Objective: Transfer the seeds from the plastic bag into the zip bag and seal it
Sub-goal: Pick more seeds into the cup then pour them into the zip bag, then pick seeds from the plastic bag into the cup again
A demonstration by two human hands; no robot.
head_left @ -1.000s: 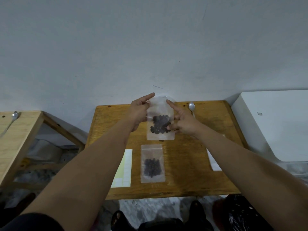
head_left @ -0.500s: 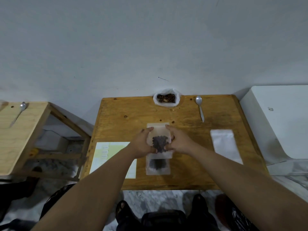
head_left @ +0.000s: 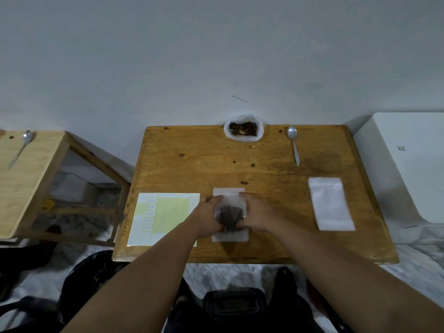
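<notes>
One wooden tabletop (head_left: 192,164) carries everything, and the zip bag (head_left: 229,212) of dark seeds near its front edge serves as the marker for the rest. Left of the zip bag lies a sheet of labels (head_left: 168,212); well to its right sits a stack of empty bags (head_left: 330,204). The left hand (head_left: 207,216) and right hand (head_left: 258,216) hold the zip bag from either side, fingers curled round its edges, though blur hides the exact grip. Directly under it a second pouch (head_left: 229,236) lies flat, showing beyond and in front of the hands. Far beyond the zip bag, at the wall, the plastic bag (head_left: 242,132) stands open with seeds in it. A spoon (head_left: 294,145) lies beyond the zip bag and to the right, and a few loose seeds (head_left: 243,182) lie just beyond it.

A second ago the zip bag was raised in the air with forefingers along its top; now it is down on the pouch. That suggests this portion is filled, probably sealed, and being stacked, with more seeds left to transfer.
</notes>
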